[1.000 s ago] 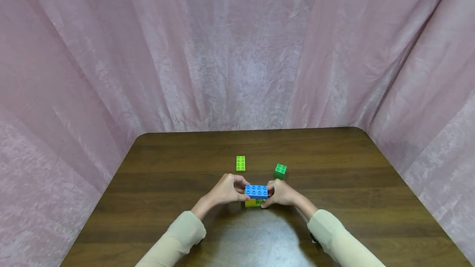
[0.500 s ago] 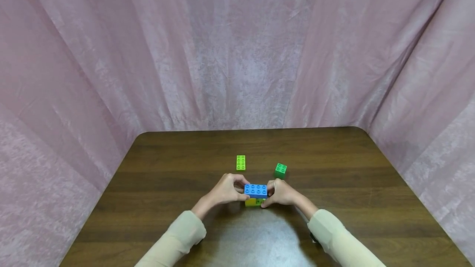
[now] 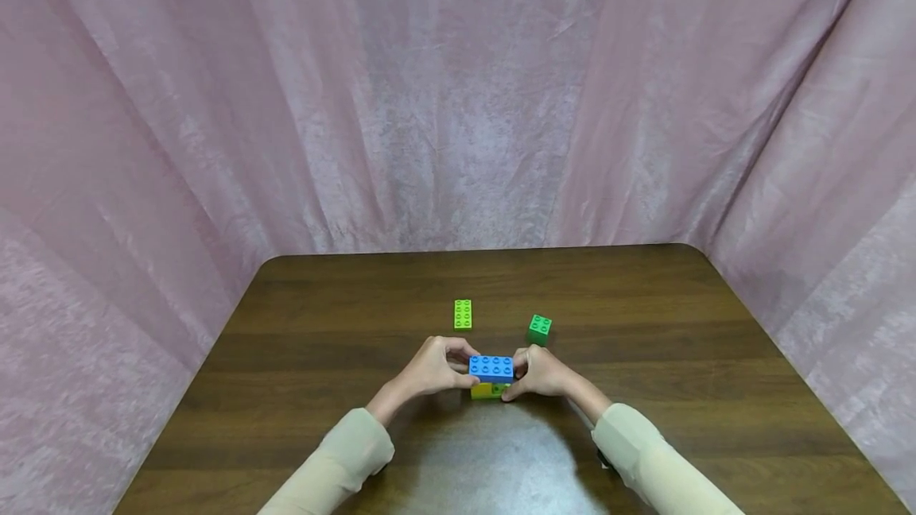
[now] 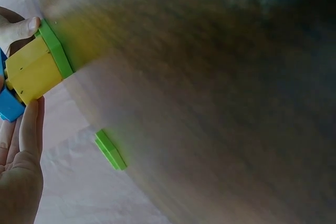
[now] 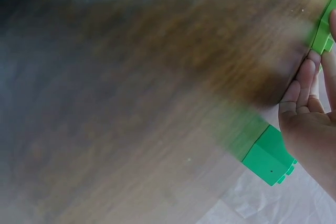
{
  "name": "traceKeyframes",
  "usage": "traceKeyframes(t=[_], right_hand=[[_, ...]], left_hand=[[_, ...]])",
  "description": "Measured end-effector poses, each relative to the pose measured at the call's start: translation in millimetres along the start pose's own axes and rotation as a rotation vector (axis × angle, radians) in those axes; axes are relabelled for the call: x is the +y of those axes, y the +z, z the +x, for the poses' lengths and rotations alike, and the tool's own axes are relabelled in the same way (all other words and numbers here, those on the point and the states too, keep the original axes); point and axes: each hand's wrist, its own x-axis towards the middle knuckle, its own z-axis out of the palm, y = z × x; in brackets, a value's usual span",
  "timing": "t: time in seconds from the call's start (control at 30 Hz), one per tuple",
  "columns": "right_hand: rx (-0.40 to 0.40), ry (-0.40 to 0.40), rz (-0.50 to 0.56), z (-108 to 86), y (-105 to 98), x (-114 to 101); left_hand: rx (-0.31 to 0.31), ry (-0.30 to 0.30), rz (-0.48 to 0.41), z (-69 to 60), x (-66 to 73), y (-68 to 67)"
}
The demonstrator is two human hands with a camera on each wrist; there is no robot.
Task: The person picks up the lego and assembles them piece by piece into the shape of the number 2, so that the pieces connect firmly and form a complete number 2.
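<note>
My left hand (image 3: 432, 366) pinches a blue eight-stud toy brick (image 3: 490, 369) by its left end, above a small stack. In the left wrist view, a yellow brick (image 4: 35, 69) stands on a lime-green base piece (image 4: 56, 51). Some yellow studs show in the slanted gap under the blue brick (image 4: 9, 104). At the stack's right end, my right hand (image 3: 542, 373) grips the lime-green base, thumb on the near side. Fingertips of that hand touch the lime-green piece (image 5: 324, 31) in the right wrist view. The blue brick hides the stack's far part.
A loose lime-green eight-stud brick (image 3: 463, 314) lies behind the hands. To its right sits a green four-stud brick (image 3: 540, 329), close behind the right hand. The brown wooden table (image 3: 343, 300) ends at a pink curtain (image 3: 458, 102).
The blue brick has shifted very slightly to the left over the stack. Both hands keep nearly the same places, and the loose bricks stay put.
</note>
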Motion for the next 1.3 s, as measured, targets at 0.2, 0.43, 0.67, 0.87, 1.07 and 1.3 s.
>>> traceKeyframes(t=[0.2, 0.43, 0.67, 0.87, 1.07, 1.3], right_hand=[[-0.001, -0.018, 0.008, -0.3, -2.3, 1.0], [0.004, -0.027, 0.008, -2.0, -0.5, 2.5], [0.015, -0.021, 0.014, -2.5, -1.2, 2.7], [0.014, -0.039, 0.016, -1.4, 0.1, 4.0], [0.002, -0.042, 0.013, -1.4, 0.3, 0.7], [-0.006, -0.035, -0.008, 0.7, -0.8, -1.3]], left_hand=[[-0.009, -0.008, 0.014, 1.6, 3.7, 0.3], [-0.003, 0.007, 0.044, -2.1, 7.6, 3.2], [0.030, 0.054, 0.056, -1.3, 7.1, 7.2], [0.044, 0.078, 0.047, -2.7, 5.4, 8.2], [0.061, 0.087, 0.061, -5.6, 4.1, 8.0], [0.050, 0.123, 0.113, -4.9, 6.4, 5.6]])
